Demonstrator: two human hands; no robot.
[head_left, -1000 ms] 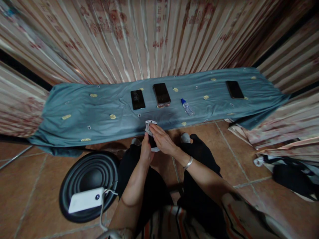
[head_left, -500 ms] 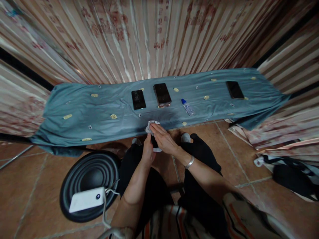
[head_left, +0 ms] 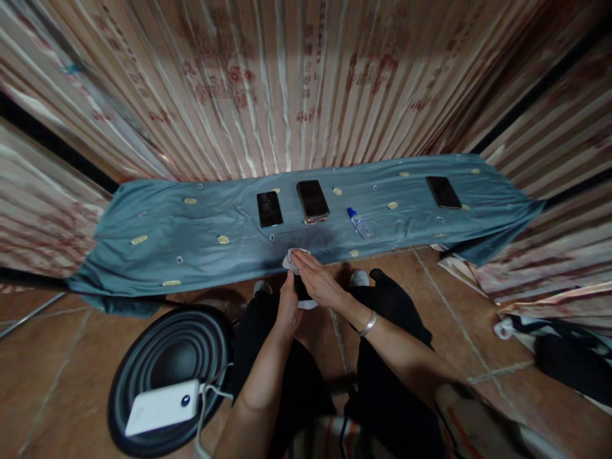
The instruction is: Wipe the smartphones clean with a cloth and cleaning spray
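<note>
just below the middle of the frame we hold a dark phone (head_left: pixel 302 288) in our left hand (head_left: pixel 288 305), fingers closed around its lower part, over our knees and just below the near edge of the blue-grey cloth (head_left: pixel 157 223). our right hand (head_left: pixel 319 285) lies flat across the phone and presses a white wipe (head_left: pixel 290 260) against its upper end, fingers together. on the cloth above lie two dark phones (head_left: pixel 269 208) side by side, a small bottle with a blue cap (head_left: pixel 358 222) to their right, and another phone (head_left: pixel 443 192) toward the upper right. at the lower left a white power bank (head_left: pixel 161 406) rests on a round black speaker (head_left: pixel 167 357).
</note>
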